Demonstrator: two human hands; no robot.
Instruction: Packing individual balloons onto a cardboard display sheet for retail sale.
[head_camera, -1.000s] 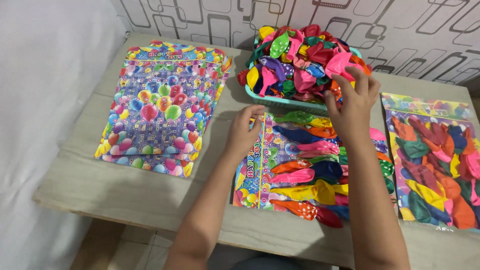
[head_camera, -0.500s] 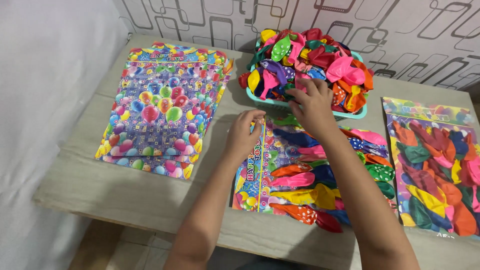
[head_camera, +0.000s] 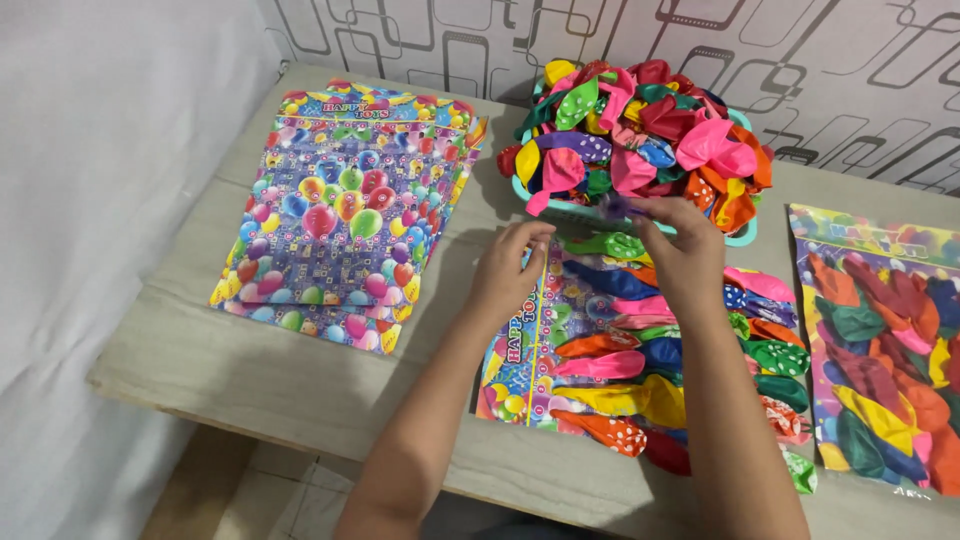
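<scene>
A pale wooden bench (head_camera: 300, 370) stands by a white wall. The left hand (head_camera: 508, 272) presses curled fingers on the bright card sheet (head_camera: 520, 350). The right hand (head_camera: 682, 245) pinches a purple balloon (head_camera: 615, 208) beside the basket (head_camera: 742, 237).

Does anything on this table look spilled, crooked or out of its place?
Yes. The teal plastic basket is overfilled, so loose colourful balloons hang over its rim. The stack of printed balloon-pattern cards lies slightly fanned and tilted.

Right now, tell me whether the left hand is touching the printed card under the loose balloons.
Touching. The head view shows the left hand with its fingertips pressed on the top left edge of the printed card, no gap between them.
</scene>
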